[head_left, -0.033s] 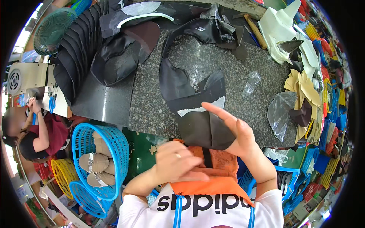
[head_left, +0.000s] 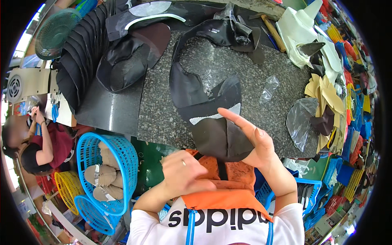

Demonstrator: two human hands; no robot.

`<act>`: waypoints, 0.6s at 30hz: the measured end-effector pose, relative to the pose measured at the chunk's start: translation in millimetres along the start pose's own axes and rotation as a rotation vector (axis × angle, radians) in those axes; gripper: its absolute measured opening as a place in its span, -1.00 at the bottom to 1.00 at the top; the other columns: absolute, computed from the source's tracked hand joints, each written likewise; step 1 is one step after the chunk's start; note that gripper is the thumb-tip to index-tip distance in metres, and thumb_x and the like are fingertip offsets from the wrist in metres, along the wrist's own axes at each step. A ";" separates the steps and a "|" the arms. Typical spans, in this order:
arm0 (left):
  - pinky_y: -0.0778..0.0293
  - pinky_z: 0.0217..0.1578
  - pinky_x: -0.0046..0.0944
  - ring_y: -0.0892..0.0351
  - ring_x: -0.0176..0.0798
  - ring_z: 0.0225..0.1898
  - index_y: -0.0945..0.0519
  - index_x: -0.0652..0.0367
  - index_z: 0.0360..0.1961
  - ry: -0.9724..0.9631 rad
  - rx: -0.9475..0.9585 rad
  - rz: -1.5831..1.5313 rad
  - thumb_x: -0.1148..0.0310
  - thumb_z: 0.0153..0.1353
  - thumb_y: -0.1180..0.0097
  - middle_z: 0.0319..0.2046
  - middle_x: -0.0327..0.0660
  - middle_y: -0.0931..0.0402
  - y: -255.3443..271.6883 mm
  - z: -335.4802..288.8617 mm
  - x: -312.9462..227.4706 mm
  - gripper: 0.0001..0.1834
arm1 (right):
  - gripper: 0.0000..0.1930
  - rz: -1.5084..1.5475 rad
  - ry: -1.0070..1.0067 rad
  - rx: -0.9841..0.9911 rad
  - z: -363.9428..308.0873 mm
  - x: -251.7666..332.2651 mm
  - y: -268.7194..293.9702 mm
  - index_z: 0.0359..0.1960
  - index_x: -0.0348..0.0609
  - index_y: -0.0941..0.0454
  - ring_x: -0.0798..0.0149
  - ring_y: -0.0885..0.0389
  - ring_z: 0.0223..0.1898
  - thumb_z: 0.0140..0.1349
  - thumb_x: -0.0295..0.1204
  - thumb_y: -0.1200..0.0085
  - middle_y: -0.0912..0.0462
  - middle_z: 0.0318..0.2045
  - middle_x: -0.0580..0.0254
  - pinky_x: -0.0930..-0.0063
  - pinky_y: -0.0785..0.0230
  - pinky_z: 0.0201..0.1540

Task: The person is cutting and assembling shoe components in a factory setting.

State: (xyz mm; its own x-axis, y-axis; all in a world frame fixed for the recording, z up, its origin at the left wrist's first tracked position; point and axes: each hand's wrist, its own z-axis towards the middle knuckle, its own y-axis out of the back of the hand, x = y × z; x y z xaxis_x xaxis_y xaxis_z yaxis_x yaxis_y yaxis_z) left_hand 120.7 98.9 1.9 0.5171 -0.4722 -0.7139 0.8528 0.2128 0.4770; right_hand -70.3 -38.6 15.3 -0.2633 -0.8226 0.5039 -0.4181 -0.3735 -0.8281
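Note:
A dark shoe upper (head_left: 185,85) lies in a loop on the speckled stone slab. Its near end is a dark brown panel (head_left: 216,139) below a white zigzag-edged strip (head_left: 200,119), and this panel overhangs the slab's front edge. My right hand (head_left: 259,145) rests against the panel's right side. Its index finger stretches toward the strip; the lower fingers are partly hidden. My left hand (head_left: 183,173), with a ring on one finger, hovers in front of the orange apron (head_left: 228,200), left of the panel and apart from it. Motion blurs its bent fingers.
Stacked black pieces (head_left: 83,53) and another dark upper (head_left: 118,69) lie at left. A wooden-handled hammer (head_left: 273,33) sits at the back right, near clear plastic (head_left: 269,89). A blue basket (head_left: 132,167) of beige shoes stands at lower left. Another person (head_left: 45,143) sits at far left.
My left hand has shifted slightly left and up, its fingers drawn away from the panel. The right hand and the upper stay nearly in place.

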 end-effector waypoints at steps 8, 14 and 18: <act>-0.52 0.09 -0.08 -0.58 -0.12 0.07 -0.42 0.20 0.15 0.961 -0.432 -1.208 0.37 0.37 -0.07 0.01 -0.04 -0.57 -26.0 15.2 -0.7 -0.64 | -0.35 -0.402 0.042 -0.113 -2.1 -5.8 -6.8 0.41 -0.27 -0.12 0.14 -0.41 0.28 0.36 -0.32 -0.05 -0.38 0.26 -0.06 0.17 -0.24 0.34; -0.49 -0.24 -0.45 -0.53 -0.48 -0.27 -0.56 0.30 -0.16 0.764 -0.543 -0.861 0.54 0.33 -0.12 -0.27 -0.26 -0.59 -17.9 28.4 -4.7 -0.91 | -0.62 0.336 -0.051 -0.195 -2.1 -19.3 27.5 0.18 -0.24 -0.41 0.21 -0.61 0.05 0.46 -0.28 0.07 -0.60 0.01 0.12 0.21 -0.48 0.12; -0.46 -0.25 -0.45 -0.49 -0.51 -0.31 -0.57 0.37 -0.13 0.764 -0.500 -0.682 0.54 0.36 -0.08 -0.33 -0.29 -0.58 -15.1 22.8 -7.9 -0.87 | -0.59 -0.161 0.075 -0.130 -4.2 -11.5 22.3 0.15 -0.22 -0.44 0.30 -0.58 0.05 0.36 -0.27 -0.09 -0.60 0.01 0.21 0.36 -0.43 0.12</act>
State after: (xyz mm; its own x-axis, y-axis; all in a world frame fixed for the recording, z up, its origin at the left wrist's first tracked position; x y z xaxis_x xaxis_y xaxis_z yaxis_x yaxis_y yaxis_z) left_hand 102.1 79.9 12.0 -0.3022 -0.0126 -0.9532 0.8182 0.5096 -0.2661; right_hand -80.3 -35.7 -7.9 -0.2463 -0.7209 0.6477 -0.5674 -0.4346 -0.6995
